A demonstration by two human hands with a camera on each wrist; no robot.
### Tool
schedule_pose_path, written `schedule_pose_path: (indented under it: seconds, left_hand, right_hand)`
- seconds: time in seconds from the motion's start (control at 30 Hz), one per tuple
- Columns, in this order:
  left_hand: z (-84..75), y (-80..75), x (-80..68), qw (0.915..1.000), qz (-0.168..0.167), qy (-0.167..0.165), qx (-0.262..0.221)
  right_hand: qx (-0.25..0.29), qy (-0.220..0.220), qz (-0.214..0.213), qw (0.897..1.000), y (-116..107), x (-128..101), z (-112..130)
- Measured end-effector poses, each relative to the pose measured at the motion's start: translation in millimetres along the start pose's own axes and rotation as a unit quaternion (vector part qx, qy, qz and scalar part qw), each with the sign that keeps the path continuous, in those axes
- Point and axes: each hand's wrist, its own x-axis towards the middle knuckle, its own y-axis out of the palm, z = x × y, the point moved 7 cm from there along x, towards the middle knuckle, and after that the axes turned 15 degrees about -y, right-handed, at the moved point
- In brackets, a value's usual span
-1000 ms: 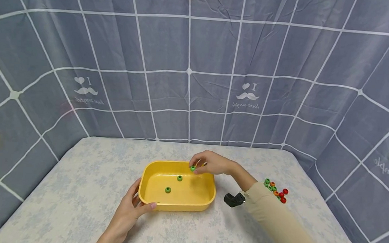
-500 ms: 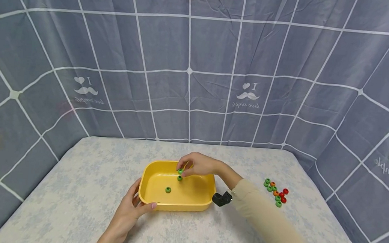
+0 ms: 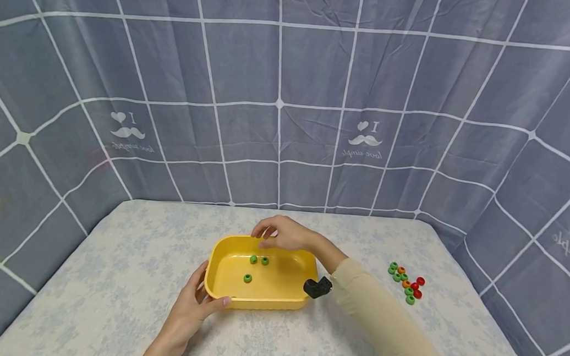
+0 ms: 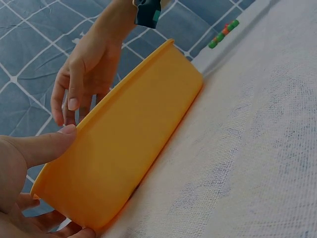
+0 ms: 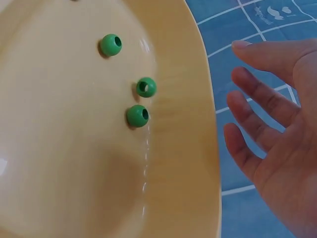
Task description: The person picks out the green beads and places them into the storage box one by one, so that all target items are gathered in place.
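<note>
In yellow tray point(image 3: 219, 272): three green beads point(image 3: 253, 259), round, holed through.

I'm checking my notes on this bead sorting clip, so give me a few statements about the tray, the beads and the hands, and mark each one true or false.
1. Three green beads lie in the yellow tray. True.
2. The right hand pinches a bead. False: its fingers are spread and hold nothing.
3. The left hand holds the tray's near corner, thumb on the rim. True.
4. The loose beads on the table are all green. False: green, orange and red ones lie together there.
5. That loose pile lies left of the tray. False: it lies to the tray's right, apart from it.
</note>
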Motion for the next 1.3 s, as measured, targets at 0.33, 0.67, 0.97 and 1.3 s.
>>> schedule_pose_path:
  seconds: [0.33, 0.67, 0.97, 1.3]
  left_hand:
    - [0.8, 1.0, 0.8, 1.0000, 0.001, 0.001, 0.001]
    - [0.4, 1.7, 0.2, 1.0000, 0.000, 0.003, -0.001]
    - [-0.2, 0.5, -2.1, 1.0000, -0.003, 0.009, 0.000]
    - [-0.4, 1.5, -0.7, 0.9999, 0.001, 0.010, 0.002]
  right_hand:
    - [0.014, 0.006, 0.008, 1.000, -2.6, -12.0, -7.7]
    - [0.018, 0.042, -0.008, 0.999, -11.8, -31.9, -13.4]
    - [0.023, 0.070, -0.026, 0.997, -25.4, -51.5, -17.1]
    - [0.023, 0.091, -0.046, 0.995, -36.6, -78.7, -28.0]
